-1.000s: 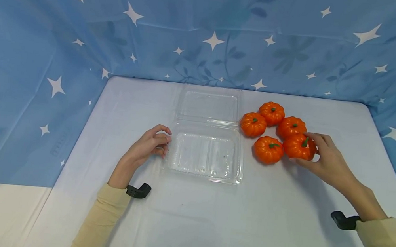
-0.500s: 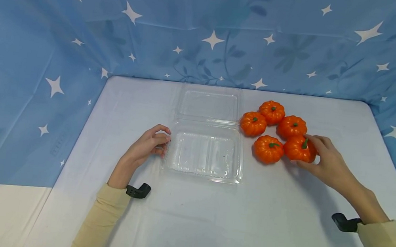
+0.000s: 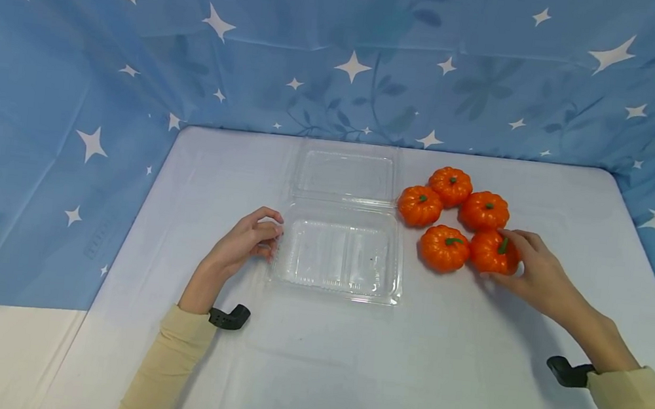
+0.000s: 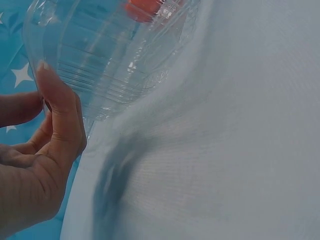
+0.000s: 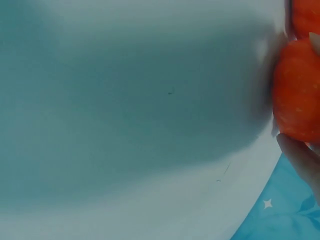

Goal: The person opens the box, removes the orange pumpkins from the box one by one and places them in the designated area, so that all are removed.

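An open clear plastic clamshell container (image 3: pixel 325 290) lies on the white table, its lid (image 3: pixel 345 173) folded back toward the curtain. My left hand (image 3: pixel 243 239) holds the left rim of its base with bent fingers; in the left wrist view, the fingers (image 4: pixel 60 107) lie on both sides of that rim. To the right, my right hand (image 3: pixel 540 271) grips a small orange pumpkin (image 3: pixel 485 251) with a green stem, thumb on the near side and fingers on the far side. In the right wrist view, fingertips touch opposite sides of this pumpkin (image 5: pixel 297 95).
Several more orange pumpkins sit close together right of the container: one beside the held pumpkin (image 3: pixel 443 248), one behind it (image 3: pixel 485 210), others farther left (image 3: pixel 419 206) and at the back (image 3: pixel 450 186). A blue star-patterned curtain (image 3: pixel 320 32) hangs behind the table.
The right hand and its pumpkin have shifted slightly toward the table's near side, lower in the head view. The left hand and the container look the same.
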A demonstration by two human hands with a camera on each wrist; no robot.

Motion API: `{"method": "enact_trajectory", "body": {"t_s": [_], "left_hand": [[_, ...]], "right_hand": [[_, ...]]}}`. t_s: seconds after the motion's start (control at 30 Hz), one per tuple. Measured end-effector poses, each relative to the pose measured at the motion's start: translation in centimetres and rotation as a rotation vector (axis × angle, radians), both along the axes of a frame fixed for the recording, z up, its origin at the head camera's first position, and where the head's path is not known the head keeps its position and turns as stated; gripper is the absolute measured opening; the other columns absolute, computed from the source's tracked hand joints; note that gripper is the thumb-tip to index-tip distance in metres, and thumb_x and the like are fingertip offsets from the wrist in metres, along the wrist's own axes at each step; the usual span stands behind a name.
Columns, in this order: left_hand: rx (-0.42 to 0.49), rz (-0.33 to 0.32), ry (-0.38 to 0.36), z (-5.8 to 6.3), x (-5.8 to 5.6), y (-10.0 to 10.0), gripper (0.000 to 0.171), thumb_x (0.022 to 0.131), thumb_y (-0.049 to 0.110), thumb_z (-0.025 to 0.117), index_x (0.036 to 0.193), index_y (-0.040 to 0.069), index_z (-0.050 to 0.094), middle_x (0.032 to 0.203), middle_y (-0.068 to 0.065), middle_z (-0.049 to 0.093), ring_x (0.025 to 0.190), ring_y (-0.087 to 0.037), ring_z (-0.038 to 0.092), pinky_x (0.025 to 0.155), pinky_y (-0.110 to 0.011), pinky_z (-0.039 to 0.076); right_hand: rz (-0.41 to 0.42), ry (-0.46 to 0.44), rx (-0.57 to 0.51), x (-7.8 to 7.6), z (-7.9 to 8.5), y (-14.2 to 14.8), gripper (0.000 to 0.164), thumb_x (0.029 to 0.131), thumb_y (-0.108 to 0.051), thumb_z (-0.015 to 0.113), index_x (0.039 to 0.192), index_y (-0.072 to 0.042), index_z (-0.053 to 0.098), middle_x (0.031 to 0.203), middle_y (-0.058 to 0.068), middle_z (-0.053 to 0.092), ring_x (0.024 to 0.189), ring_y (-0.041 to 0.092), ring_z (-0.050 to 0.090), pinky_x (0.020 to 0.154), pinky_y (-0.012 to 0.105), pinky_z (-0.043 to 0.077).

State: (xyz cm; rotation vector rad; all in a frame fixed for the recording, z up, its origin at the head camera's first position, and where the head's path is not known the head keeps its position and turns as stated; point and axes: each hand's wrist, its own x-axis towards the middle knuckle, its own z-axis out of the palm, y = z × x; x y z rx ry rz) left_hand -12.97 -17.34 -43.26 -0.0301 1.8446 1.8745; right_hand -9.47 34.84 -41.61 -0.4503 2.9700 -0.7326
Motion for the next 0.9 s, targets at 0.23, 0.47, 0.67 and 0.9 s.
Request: {"method": "enact_trajectory", "body": {"t_s": [0.23, 0.47, 0.67, 0.9], "left_hand": [[0.002, 0.000, 0.001, -0.1, 0.1, 0.0, 0.034, 0.104, 0.006, 0.051, 0.134, -0.007, 0.041, 0.078, -0.005, 0.056, 0.061, -0.015, 0.054, 0.056, -0.028, 0.052], [-0.072, 0.007, 0.076, -0.6, -0.1, -0.1, 0.035, 0.104, 0.010, 0.053, 0.135, -0.006, 0.046, 0.086, -0.014, 0.059, 0.063, -0.017, 0.057, 0.057, -0.030, 0.054], [-0.211, -0.005, 0.156, -0.5, -0.3, 0.1, 0.039, 0.105, 0.018, 0.057, 0.138, 0.000, 0.050, 0.098, -0.025, 0.062, 0.065, -0.021, 0.059, 0.063, -0.035, 0.056], [-0.346, -0.056, 0.218, 0.1, -1.0, 0.2, 0.047, 0.103, 0.020, 0.058, 0.145, 0.003, 0.046, 0.113, -0.023, 0.064, 0.080, -0.031, 0.063, 0.070, -0.039, 0.058]], "right_hand": [[0.002, -0.008, 0.005, 0.2, -0.1, -0.1, 0.081, 0.079, -0.007, 0.087, 0.145, 0.008, 0.044, 0.137, 0.036, 0.043, 0.117, 0.055, 0.050, 0.086, 0.070, 0.051], [-0.022, -0.050, 0.014, 0.1, 0.0, -0.3, 0.087, 0.079, -0.012, 0.089, 0.147, 0.009, 0.040, 0.141, 0.038, 0.041, 0.124, 0.056, 0.046, 0.090, 0.073, 0.048], [-0.029, -0.030, -0.006, -0.6, 0.6, -0.6, 0.089, 0.078, -0.013, 0.089, 0.148, 0.009, 0.038, 0.144, 0.039, 0.040, 0.126, 0.058, 0.042, 0.091, 0.076, 0.045], [-0.055, 0.004, -0.010, -2.3, 1.9, -2.1, 0.083, 0.087, -0.017, 0.083, 0.153, 0.003, 0.037, 0.153, 0.034, 0.034, 0.135, 0.056, 0.038, 0.095, 0.077, 0.043]]}}
